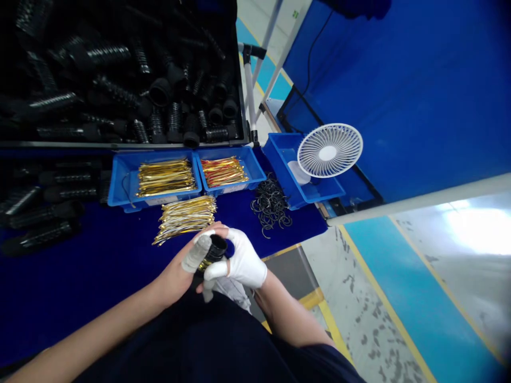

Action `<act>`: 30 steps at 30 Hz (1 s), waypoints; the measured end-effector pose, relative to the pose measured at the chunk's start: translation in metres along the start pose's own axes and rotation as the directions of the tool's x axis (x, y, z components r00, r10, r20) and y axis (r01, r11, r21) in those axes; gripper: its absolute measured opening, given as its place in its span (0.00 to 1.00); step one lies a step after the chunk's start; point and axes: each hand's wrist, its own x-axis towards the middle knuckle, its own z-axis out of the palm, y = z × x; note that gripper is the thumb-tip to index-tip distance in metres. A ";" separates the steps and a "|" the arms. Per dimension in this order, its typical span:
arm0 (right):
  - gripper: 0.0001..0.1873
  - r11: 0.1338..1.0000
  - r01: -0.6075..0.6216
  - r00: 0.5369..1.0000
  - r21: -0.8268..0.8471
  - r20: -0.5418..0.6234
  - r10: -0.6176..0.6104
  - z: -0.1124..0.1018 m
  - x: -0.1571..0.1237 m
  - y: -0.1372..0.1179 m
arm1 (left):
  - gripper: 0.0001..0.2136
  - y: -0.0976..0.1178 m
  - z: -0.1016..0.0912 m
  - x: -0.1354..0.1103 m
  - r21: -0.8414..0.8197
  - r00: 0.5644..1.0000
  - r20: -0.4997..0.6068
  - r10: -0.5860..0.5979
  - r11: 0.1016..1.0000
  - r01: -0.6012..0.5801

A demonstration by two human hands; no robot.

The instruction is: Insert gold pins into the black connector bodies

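Both my hands meet over the front of a navy-covered table (99,255). My left hand (179,271), with grey-white finger cots on its fingers, grips a short black cylinder (215,251) with a gold band near its lower end. My right hand (243,260), in a white glove, wraps around the same cylinder from the other side, and my fingers hide much of it. Just beyond my fingertips lies a loose pile of gold and white strips (184,219).
Two blue bins (154,181) hold gold strips and red-and-gold strips. A tangle of black rings (270,205) lies to their right. A black case (120,74) holds several ribbed black cylinders, and more lie at the table's left. A white fan (329,150) stands over another blue bin.
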 end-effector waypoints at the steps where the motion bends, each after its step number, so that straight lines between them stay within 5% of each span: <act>1: 0.30 1.000 0.000 1.000 0.008 -0.011 0.000 0.001 -0.002 -0.001 | 0.28 -0.004 -0.002 0.002 0.029 0.997 0.026 -0.070 0.997 0.069; 5: 0.25 0.993 0.051 0.997 -0.103 -0.054 -0.057 -0.007 -0.011 -0.004 | 0.35 -0.008 0.001 0.004 0.114 0.948 0.137 -0.287 0.955 0.273; 8: 0.15 0.912 0.012 0.985 -0.410 -0.153 -0.082 -0.035 -0.015 0.002 | 0.33 -0.002 0.011 0.005 0.022 0.970 0.111 -0.217 0.976 0.216; 11: 0.11 0.554 -0.324 0.892 -0.767 -0.443 -0.092 -0.079 -0.014 0.020 | 0.25 0.006 0.017 0.007 -0.025 0.996 0.033 -0.080 0.996 0.080; 14: 0.08 0.284 -0.507 0.845 -0.814 -0.535 -0.025 -0.116 -0.011 0.040 | 0.17 0.012 0.017 0.009 -0.067 0.999 0.010 -0.037 0.997 0.038; 18: 0.06 0.351 -0.428 0.847 -0.833 -0.505 -0.166 -0.139 -0.005 0.048 | 0.10 0.011 0.012 0.012 -0.059 0.999 -0.026 -0.043 0.997 0.042; 23: 0.09 0.560 -0.309 0.703 -0.769 -0.581 -0.410 -0.121 -0.004 0.024 | 0.13 0.007 0.009 0.015 0.003 0.995 -0.080 0.058 0.998 -0.058; 27: 0.05 0.603 -0.039 0.841 -0.797 -0.352 -0.410 -0.083 -0.005 0.016 | 0.33 0.006 0.015 0.015 0.149 0.981 -0.085 0.176 0.975 -0.163; 30: 0.08 0.494 -0.173 0.890 -0.852 -0.350 -0.292 -0.083 0.000 0.024 | 0.38 0.005 0.015 0.016 0.176 0.979 -0.089 0.184 0.970 -0.167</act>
